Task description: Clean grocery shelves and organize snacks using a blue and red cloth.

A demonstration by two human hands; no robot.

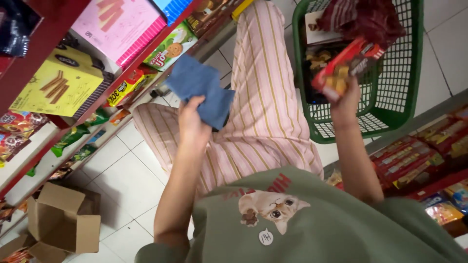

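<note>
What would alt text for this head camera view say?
Looking down in a shop aisle, a person's left hand holds a blue cloth while the right hand holds a red snack packet over a green basket. Stocked shelves flank them; an open cardboard box sits on the tiled floor.

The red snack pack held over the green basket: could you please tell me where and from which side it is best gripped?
Probably by its free far end. The red snack pack is long and flat, and the right hand already covers its near end. The other end sticks out over the green basket, so come from the basket side and pinch across the flat faces.
</note>
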